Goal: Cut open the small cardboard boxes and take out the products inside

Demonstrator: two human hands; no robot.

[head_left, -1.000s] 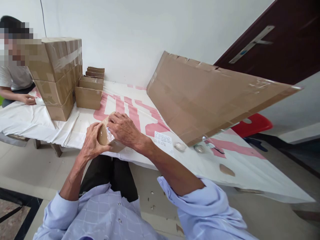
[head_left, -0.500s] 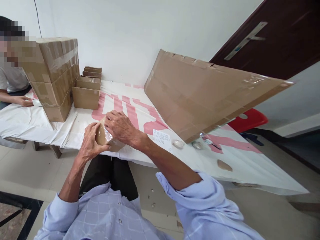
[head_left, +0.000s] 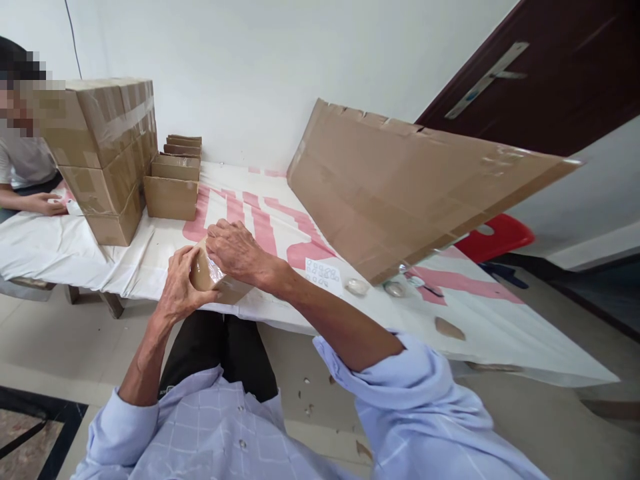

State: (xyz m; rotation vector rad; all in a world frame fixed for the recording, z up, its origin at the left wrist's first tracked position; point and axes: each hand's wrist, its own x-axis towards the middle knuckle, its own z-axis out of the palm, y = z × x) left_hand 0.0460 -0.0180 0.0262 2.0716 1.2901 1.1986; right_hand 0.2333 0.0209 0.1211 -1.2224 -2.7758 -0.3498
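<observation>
A small cardboard box [head_left: 231, 291] with shiny clear tape on it rests at the near edge of the cloth-covered table. My left hand [head_left: 183, 283] is wrapped round its left end, thumb along the near side. Over the top and far side of the box lies my right hand [head_left: 235, 250], its fingers curled against the taped surface; the fingertips are partly hidden. To the right of my right forearm a sheet with small drawn marks [head_left: 321, 275] lies flat, beside a roll of clear tape [head_left: 356, 287] and a second roll [head_left: 395, 289].
Taped boxes [head_left: 107, 180] are stacked at the left, beside open cartons [head_left: 171, 197]. A large cardboard sheet [head_left: 400, 187] leans at the back right. Another person's hand [head_left: 49, 204] is at the far left. A red chair [head_left: 505, 239] stands behind the table.
My right hand has shifted slightly left and up on the box. My left hand has kept its grip. The other person's hand at the far left has moved a little.
</observation>
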